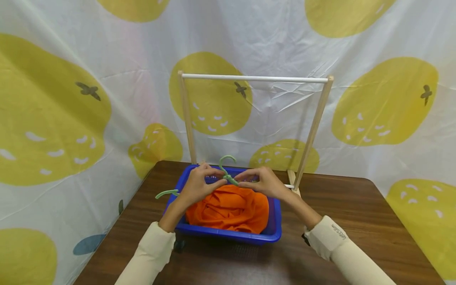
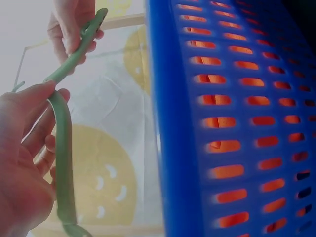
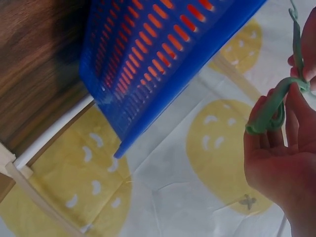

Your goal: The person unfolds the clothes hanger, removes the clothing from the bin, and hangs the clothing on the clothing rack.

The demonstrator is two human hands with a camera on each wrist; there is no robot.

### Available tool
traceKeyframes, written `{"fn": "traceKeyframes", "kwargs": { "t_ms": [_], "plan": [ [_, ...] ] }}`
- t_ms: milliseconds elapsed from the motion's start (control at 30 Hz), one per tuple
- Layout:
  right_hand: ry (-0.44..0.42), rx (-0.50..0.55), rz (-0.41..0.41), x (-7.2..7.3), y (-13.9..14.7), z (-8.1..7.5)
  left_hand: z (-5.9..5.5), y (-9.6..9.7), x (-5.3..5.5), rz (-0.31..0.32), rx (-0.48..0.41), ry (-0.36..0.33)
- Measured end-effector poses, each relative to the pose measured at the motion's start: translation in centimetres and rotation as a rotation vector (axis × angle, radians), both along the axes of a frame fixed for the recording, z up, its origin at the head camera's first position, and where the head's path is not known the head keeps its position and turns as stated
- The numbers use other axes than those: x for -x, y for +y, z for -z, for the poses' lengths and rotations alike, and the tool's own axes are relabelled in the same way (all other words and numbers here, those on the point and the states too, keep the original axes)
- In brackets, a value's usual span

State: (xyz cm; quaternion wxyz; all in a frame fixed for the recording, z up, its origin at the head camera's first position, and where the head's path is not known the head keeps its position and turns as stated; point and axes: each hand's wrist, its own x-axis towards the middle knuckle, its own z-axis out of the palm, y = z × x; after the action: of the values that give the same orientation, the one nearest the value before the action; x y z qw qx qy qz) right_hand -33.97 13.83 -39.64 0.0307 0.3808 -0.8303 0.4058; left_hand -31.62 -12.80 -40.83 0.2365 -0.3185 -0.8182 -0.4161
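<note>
Above the blue basket [image 1: 231, 234], both hands hold a green clothes hanger [image 1: 228, 178] by its middle, hook up. My left hand [image 1: 197, 185] pinches it just left of the hook between thumb and fingers. On the other side of the hook, my right hand [image 1: 266, 183] grips the hanger's right arm, and that arm's looped end shows beside the fingers in the right wrist view. The hanger's left arm [image 2: 64, 158] runs past the left palm in the left wrist view. A crumpled orange cloth [image 1: 228, 209] lies in the basket below the hands.
A wooden rack with a white top bar [image 1: 254, 78] stands behind the basket, its right foot [image 1: 294, 183] on the brown table [image 1: 342, 221]. Behind the table hangs a white curtain [image 1: 278, 43] printed with yellow fruit.
</note>
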Motion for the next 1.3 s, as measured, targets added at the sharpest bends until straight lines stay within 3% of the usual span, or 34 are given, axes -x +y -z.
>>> {"fn": "traceKeyframes", "kwargs": {
  "t_ms": [167,433,767,1100,1300],
  "plan": [
    [-0.004,0.003,0.008,-0.1,1.0,0.1,0.0,-0.4,-0.2,-0.01,-0.023,-0.032],
    [0.07,-0.018,0.105,-0.2,1.6,1.3,0.2,-0.7,-0.2,-0.024,-0.03,-0.019],
    [0.085,0.138,0.12,-0.7,1.2,2.2,0.4,-0.8,-0.3,-0.035,-0.057,0.005],
    [0.091,0.282,0.126,-1.0,0.5,3.2,0.3,-1.1,-0.2,-0.046,-0.092,-0.018],
    [0.031,0.353,0.118,-1.6,-0.1,2.7,0.3,-1.1,-0.3,-0.051,-0.096,-0.04]
  ]
}}
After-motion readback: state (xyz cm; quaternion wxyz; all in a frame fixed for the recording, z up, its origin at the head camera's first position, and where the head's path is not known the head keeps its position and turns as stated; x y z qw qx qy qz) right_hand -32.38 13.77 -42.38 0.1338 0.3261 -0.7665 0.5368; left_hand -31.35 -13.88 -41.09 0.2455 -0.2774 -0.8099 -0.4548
